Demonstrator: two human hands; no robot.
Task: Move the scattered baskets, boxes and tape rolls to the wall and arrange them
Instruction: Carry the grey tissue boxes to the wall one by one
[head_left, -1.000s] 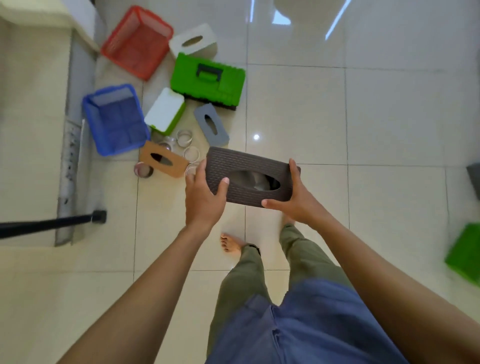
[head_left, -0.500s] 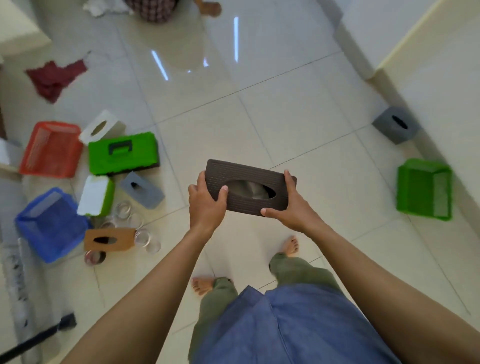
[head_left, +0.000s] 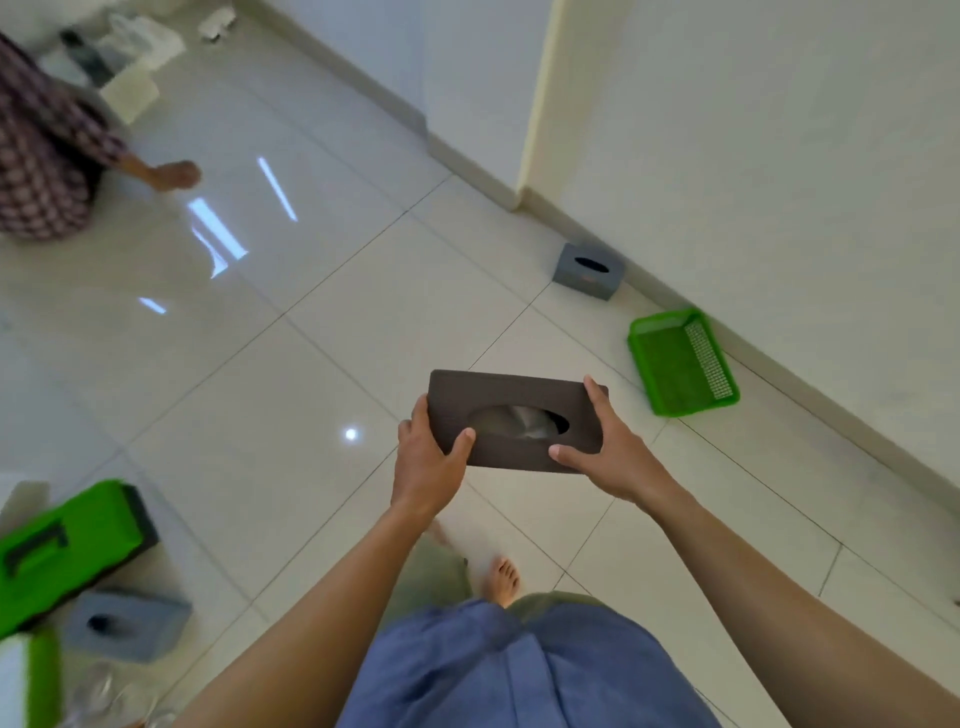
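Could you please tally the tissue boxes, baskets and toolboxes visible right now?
Tissue boxes: 3, namely the brown tissue box, grey tissue box by the wall, lower-left grey tissue box
Baskets: 1, the green basket
Toolboxes: 1, the green toolbox
Total: 5

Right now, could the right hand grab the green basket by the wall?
Probably not yet. The right hand grips the brown tissue box together with the left hand, and the green basket lies on the floor farther ahead, apart from both. Nothing blocks the path, though.
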